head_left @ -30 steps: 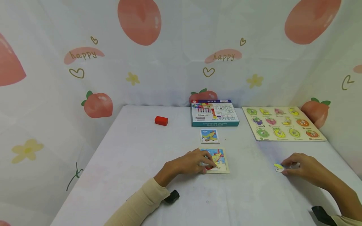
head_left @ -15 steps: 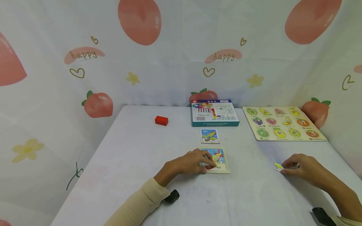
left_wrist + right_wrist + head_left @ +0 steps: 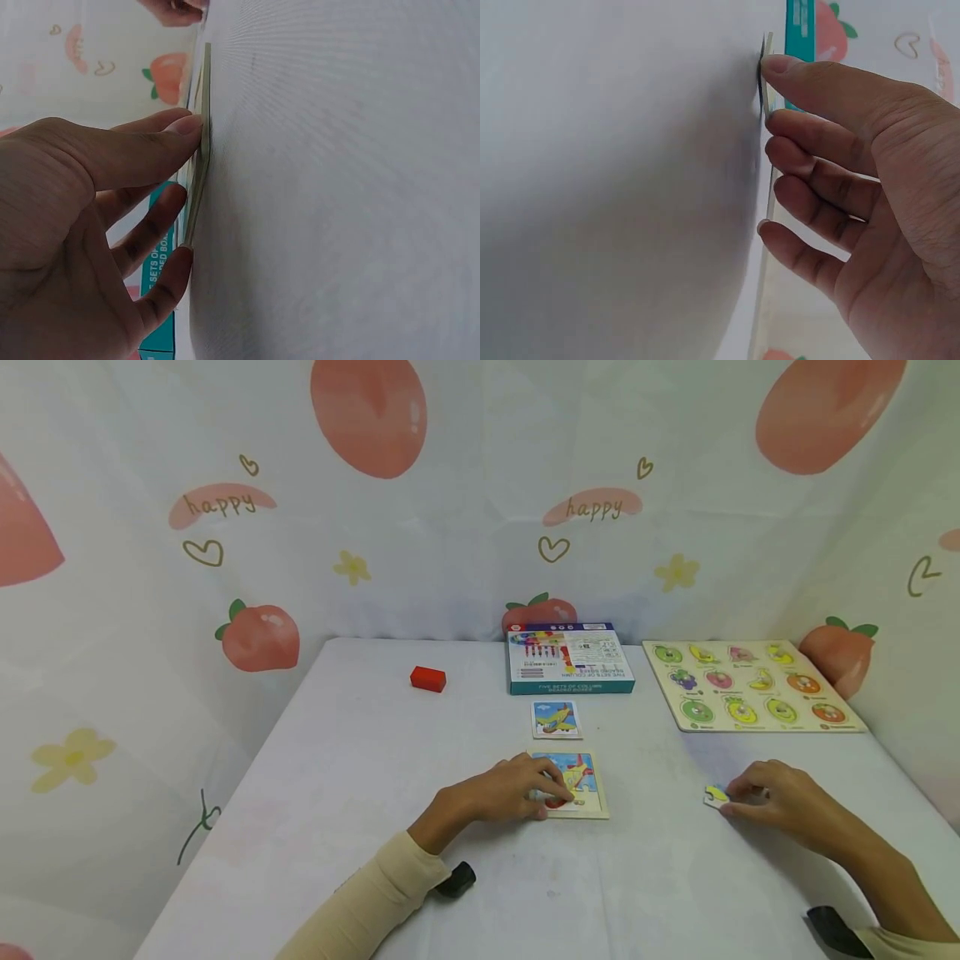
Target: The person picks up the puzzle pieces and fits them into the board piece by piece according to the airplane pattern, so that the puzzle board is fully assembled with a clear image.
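Observation:
In the head view, a small wooden jigsaw puzzle board (image 3: 598, 807) with an airplane picture lies at mid-table. My left hand (image 3: 510, 789) rests on its left part, the index finger reaching over the picture and the thumb at the near edge. That hand hides part of the picture. In the left wrist view the thumb and fingertips touch the thin board (image 3: 196, 195). To the right, my right hand (image 3: 783, 802) pinches a yellow and white puzzle piece (image 3: 716, 795) between thumb and index finger, close to the tabletop. The right wrist view shows this piece (image 3: 769, 86) edge-on.
Just behind the board lies a square airplane picture (image 3: 557, 720). A teal-edged box (image 3: 570, 660) stands farther back. A red block (image 3: 427, 679) sits at back left, and a wooden fruit board (image 3: 750, 687) at back right. Patterned cloth (image 3: 450, 552) surrounds the table.
The right hand has moved left toward the puzzle board, carrying the puzzle piece with it. My left hand stays in place on the board.

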`<state>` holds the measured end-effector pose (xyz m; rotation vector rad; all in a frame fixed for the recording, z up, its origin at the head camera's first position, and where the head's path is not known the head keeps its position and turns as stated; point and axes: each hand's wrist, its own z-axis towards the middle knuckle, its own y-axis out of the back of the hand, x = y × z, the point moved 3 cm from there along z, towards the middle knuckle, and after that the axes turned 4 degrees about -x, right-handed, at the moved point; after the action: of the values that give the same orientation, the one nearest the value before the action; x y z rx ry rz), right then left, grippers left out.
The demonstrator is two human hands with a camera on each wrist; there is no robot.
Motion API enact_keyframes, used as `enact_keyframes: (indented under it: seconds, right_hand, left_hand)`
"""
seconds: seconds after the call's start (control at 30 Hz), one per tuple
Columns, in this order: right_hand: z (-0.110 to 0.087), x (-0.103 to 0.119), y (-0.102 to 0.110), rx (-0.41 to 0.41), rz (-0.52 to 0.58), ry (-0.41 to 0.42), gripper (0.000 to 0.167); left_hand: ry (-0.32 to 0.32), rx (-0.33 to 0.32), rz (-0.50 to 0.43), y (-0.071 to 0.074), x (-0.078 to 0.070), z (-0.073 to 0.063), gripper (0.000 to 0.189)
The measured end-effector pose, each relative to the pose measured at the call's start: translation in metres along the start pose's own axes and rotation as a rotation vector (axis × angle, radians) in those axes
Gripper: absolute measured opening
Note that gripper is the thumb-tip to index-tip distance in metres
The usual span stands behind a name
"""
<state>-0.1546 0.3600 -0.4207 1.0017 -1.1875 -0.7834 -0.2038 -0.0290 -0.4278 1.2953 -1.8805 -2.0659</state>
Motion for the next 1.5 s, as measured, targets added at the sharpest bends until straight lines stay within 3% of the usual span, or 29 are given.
enact_keyframes:
  seconds: [0.27,0.83,1.3,1.5]
  right_hand:
    - [0.015,0.032,-0.013,0.031,0.003,0.051,0.028]
    - [0.04,0.097,-0.039,0.058,0.026,0.287,0.016]
    - [0.052,0.127,-0.051,0.054,0.016,0.449,0.015]
    - [0.058,0.133,-0.053,0.085,0.029,0.445,0.014]
  left_hand:
    - [0.004,-0.002,0.006,0.0,0.001,0.002,0.039]
    - [0.007,-0.003,0.007,-0.003,0.001,0.001,0.04]
    - [-0.01,0.001,0.013,-0.001,0.0,0.0,0.04]
    - [-0.013,0.001,0.009,-0.001,0.001,0.0,0.04]
